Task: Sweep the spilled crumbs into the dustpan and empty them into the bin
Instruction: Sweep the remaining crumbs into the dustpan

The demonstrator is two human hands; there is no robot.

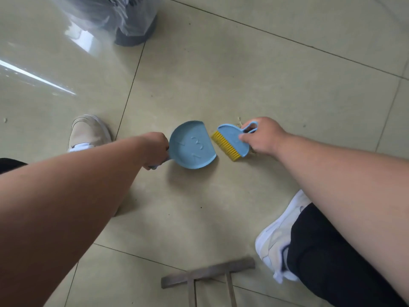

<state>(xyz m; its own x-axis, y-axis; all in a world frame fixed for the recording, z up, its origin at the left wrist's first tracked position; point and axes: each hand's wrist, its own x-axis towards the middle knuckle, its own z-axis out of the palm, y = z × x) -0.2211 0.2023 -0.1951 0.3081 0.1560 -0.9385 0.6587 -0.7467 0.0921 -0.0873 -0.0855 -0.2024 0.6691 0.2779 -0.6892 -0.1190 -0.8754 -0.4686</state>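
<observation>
— Hands?
— Left hand [156,149], arm stretched down and forward, curled round the handle of the blue dustpan [192,145]. Right hand [262,135], likewise reaching down, pinched the blue brush [231,139] by its looped handle, yellow bristles angled toward the pan's open edge.
— Counted?
— One dustpan, one brush, two pale shoes, one bin.
— Crumbs?
— Only a few pale crumbs [239,122] showed, just beyond and under the right hand, on the tiled floor [243,74]. Dustpan flat on the floor, just beside the brush. Bag-lined bin [124,21] stood well apart, far side, left of the pan.
</observation>
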